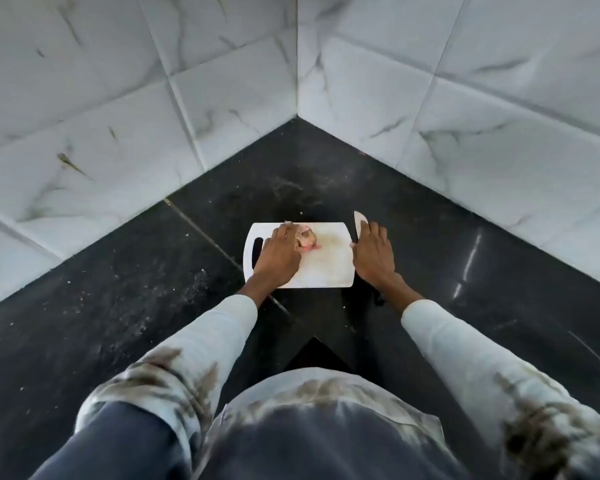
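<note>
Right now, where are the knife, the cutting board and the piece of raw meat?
knife point(359, 225): head view, on the white blade.
cutting board point(329, 268): head view, bare right part.
piece of raw meat point(308, 239): head view, its middle.

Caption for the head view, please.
Left hand holds a pinkish raw meat piece on a white plastic cutting board; right hand rests on a white-bladed knife beside it.
</note>
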A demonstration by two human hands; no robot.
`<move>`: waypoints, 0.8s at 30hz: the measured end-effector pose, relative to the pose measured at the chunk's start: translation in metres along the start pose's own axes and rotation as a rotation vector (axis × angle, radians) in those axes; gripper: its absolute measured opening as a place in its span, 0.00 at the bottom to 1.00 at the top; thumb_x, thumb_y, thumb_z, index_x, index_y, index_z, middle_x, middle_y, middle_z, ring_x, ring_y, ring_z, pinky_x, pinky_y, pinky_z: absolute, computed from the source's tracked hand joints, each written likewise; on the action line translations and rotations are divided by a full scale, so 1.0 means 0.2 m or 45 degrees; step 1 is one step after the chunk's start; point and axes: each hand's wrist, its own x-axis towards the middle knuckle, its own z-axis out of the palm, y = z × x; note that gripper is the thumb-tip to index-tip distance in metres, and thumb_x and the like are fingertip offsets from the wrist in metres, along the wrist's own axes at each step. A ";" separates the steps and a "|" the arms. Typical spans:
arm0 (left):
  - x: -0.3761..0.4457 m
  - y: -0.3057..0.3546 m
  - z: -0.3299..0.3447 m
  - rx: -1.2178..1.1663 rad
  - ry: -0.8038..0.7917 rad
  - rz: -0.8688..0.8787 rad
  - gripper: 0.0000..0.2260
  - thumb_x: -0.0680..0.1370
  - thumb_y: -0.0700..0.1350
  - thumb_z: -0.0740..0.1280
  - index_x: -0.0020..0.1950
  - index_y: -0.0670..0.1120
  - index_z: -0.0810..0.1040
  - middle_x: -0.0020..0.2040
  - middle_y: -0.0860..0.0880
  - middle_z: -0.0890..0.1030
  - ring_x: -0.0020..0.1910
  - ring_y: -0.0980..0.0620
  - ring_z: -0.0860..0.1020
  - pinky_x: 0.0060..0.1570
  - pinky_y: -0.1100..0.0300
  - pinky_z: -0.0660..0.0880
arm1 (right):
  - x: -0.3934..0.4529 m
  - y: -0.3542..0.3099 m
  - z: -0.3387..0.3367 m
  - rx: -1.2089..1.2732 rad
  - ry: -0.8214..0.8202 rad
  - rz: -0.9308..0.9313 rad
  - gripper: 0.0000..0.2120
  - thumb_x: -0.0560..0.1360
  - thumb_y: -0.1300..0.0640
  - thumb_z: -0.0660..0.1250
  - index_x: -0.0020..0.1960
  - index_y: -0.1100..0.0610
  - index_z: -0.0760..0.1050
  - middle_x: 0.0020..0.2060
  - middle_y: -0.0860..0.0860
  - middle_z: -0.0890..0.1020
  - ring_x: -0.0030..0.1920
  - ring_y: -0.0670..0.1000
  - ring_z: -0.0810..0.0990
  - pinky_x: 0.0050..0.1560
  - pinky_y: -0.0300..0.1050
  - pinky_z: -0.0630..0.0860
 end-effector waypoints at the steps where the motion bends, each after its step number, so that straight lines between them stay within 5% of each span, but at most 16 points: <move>1: 0.00 0.00 0.01 0.023 -0.007 -0.011 0.28 0.83 0.39 0.64 0.83 0.42 0.61 0.83 0.43 0.64 0.80 0.42 0.66 0.77 0.45 0.66 | -0.02 0.02 0.01 -0.012 0.004 0.082 0.27 0.85 0.54 0.63 0.80 0.62 0.60 0.75 0.60 0.67 0.75 0.62 0.67 0.73 0.58 0.69; 18: 0.10 -0.11 0.06 -0.064 -0.009 -0.167 0.21 0.84 0.47 0.67 0.76 0.42 0.73 0.73 0.43 0.73 0.70 0.41 0.75 0.68 0.46 0.74 | -0.06 0.15 0.15 0.356 -0.065 0.490 0.20 0.82 0.59 0.67 0.69 0.65 0.67 0.68 0.62 0.73 0.68 0.65 0.75 0.67 0.62 0.75; 24: 0.10 -0.13 0.06 -0.149 0.039 -0.202 0.17 0.85 0.46 0.67 0.72 0.42 0.77 0.71 0.44 0.75 0.68 0.42 0.76 0.66 0.48 0.76 | -0.09 0.10 0.17 0.670 0.115 0.463 0.10 0.80 0.63 0.64 0.58 0.58 0.64 0.57 0.57 0.72 0.50 0.62 0.78 0.50 0.59 0.76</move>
